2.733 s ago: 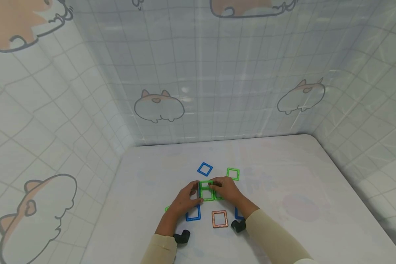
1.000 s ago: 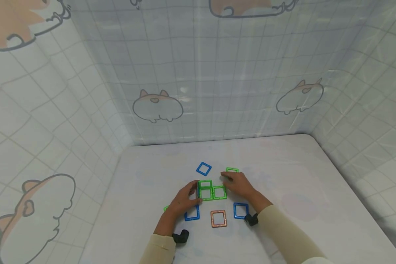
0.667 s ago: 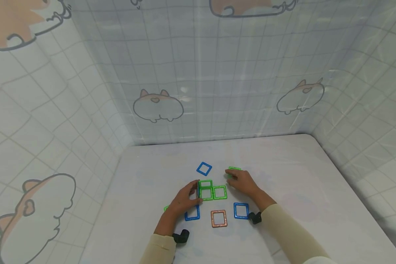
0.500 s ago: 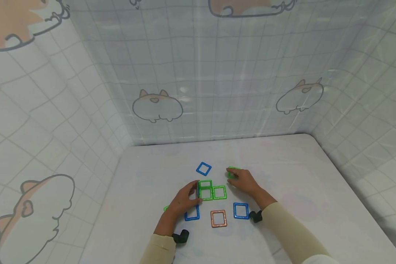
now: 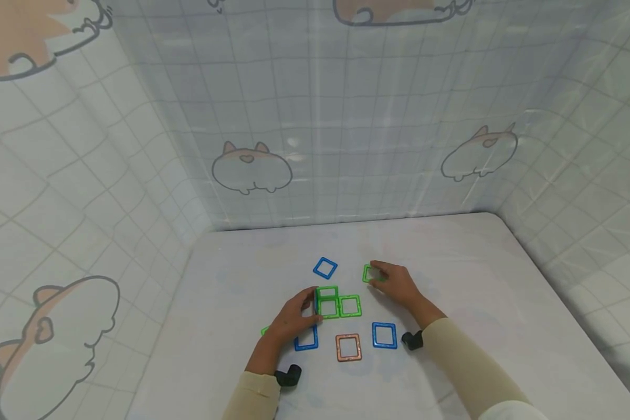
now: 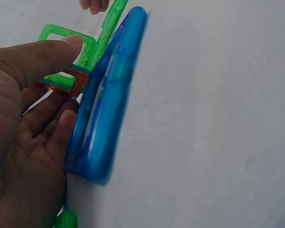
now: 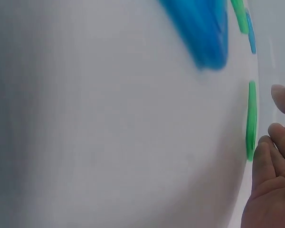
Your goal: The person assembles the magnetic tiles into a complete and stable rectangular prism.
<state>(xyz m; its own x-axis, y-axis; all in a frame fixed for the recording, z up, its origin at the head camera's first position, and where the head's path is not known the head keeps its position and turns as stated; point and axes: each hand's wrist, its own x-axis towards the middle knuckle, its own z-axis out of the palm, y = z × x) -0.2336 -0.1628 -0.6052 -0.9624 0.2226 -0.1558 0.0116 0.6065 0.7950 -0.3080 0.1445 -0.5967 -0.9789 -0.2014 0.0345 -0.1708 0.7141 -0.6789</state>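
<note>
My left hand [image 5: 290,319] holds the left side of a small structure of square-framed magnetic tiles, its thumb at the near corner. One green tile [image 5: 328,287] stands up at the back of this structure. A green tile [image 5: 350,315] lies flat at its right. In the left wrist view, my thumb crosses a green tile [image 6: 69,30], with an orange edge [image 6: 78,85] beneath it. My right hand [image 5: 399,286] reaches over a loose green tile [image 5: 366,274], which it partly covers. The right wrist view shows that green tile [image 7: 251,121] flat on the table, thumb and fingers spread beside it.
A blue tile [image 5: 325,259] lies beyond the structure. Nearer are an orange tile [image 5: 349,359], a blue tile [image 5: 384,346] and another blue tile [image 5: 307,348] beside my left wrist. A green tile [image 5: 265,331] peeks out behind my left forearm. Patterned sheets surround the white table [image 5: 231,274].
My right hand has left the structure and moved right and away to the loose green tile, uncovering the flat green tile and the right-hand blue tile. My left hand stays in place.
</note>
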